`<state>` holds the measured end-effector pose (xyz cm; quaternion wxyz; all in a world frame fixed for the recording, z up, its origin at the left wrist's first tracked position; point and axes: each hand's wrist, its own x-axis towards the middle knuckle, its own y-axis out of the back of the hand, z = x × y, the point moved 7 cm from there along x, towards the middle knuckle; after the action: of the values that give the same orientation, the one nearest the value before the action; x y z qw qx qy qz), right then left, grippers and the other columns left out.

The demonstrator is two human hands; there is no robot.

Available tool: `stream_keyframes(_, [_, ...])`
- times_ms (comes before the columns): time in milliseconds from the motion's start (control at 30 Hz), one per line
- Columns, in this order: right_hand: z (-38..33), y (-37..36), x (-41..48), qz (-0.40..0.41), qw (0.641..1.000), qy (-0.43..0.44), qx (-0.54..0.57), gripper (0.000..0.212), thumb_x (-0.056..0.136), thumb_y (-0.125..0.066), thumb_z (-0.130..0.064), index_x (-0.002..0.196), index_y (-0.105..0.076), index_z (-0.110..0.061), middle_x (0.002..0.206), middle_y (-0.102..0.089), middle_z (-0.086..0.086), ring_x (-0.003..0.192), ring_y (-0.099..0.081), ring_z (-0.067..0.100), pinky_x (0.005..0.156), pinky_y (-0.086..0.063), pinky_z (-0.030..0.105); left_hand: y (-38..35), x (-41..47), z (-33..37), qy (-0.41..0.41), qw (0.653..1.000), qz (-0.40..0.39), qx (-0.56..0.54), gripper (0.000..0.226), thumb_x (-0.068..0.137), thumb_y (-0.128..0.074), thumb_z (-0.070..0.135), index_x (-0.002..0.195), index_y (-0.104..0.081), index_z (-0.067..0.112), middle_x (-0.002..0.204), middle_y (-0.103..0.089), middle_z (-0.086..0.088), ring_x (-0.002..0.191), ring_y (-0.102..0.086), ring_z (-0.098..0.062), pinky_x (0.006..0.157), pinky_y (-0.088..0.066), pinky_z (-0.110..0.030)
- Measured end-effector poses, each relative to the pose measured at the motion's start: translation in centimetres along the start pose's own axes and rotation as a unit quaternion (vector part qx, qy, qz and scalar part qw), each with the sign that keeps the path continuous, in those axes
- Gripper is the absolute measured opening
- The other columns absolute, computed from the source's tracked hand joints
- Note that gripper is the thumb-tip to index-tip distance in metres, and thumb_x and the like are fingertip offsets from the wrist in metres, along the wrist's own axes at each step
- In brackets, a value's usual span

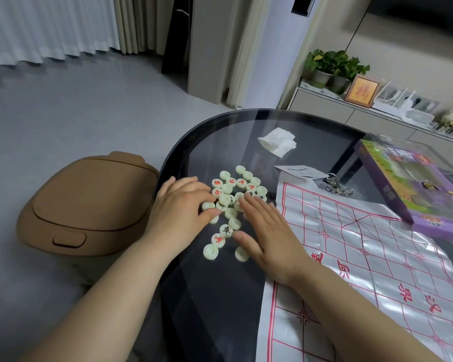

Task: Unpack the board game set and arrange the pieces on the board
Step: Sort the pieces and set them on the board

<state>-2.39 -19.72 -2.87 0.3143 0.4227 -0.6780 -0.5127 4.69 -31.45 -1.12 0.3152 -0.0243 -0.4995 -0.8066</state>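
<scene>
left hand [183,205]: fingers relaxed, resting on xiangqi pieces [232,186]
right hand [270,231]: fingers straight, flat on same pieces
xiangqi board sheet [364,257]: just beside, right

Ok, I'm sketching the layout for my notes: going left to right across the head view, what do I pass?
Brown lidded bin on the floor → pile of game pieces → board sheet → purple game box. The left hand and right hand overlap the pile, so they're left out.
</scene>
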Motion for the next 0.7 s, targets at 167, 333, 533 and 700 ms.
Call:
stream_keyframes(167, [-0.9,0.2,0.0,-0.02,0.999,0.025,0.012,0.108,0.056,0.016,-0.079,0.146,-0.009,-0.024,0.155,-0.005,-0.01,0.129,0.011,-0.009,0.103,0.018,0.007,1.2,0.0,-0.9,0.019,0.997,0.07,-0.013,0.021,0.077,-0.07,0.023,0.093,-0.071,0.009,0.107,-0.066,-0.003,0.122,-0.047,-0.023,0.102,-0.01,-0.025])
stream_keyframes(333, [-2.2,0.0,1.3,-0.038,0.999,0.035,-0.014,0.097,0.066,-0.001,-0.077,0.146,-0.006,-0.022,0.156,-0.001,-0.007,0.138,0.011,0.0,0.104,0.017,0.014,1.2,0.3,-2.3,0.054,0.996,0.066,0.002,0.024,0.081,-0.065,0.023,0.1,-0.068,0.009,0.11,-0.065,-0.004,0.122,-0.047,-0.023,0.105,-0.023,-0.034])
stream_keyframes(533, [-2.3,-0.3,3.5,-0.058,0.998,0.008,-0.014,0.069,0.09,-0.026,-0.057,0.146,-0.008,-0.021,0.156,0.001,-0.005,0.143,0.007,0.008,0.112,0.011,0.022,0.9,1.5,-3.4,0.112,0.993,0.045,0.0,0.029,0.088,-0.056,0.024,0.113,-0.062,0.013,0.124,-0.058,-0.003,0.126,-0.042,-0.018,0.106,-0.021,-0.031])
stream_keyframes(700, [-2.3,-0.3,4.5,-0.057,0.998,-0.009,-0.002,0.063,0.094,-0.032,-0.045,0.146,-0.006,-0.021,0.156,0.002,-0.005,0.143,0.006,0.009,0.115,0.007,0.027,-0.7,2.2,-3.0,0.079,0.992,-0.059,0.073,0.041,0.097,-0.034,0.031,0.136,-0.039,0.024,0.148,-0.031,0.006,0.139,-0.019,-0.01,0.113,-0.006,-0.032])
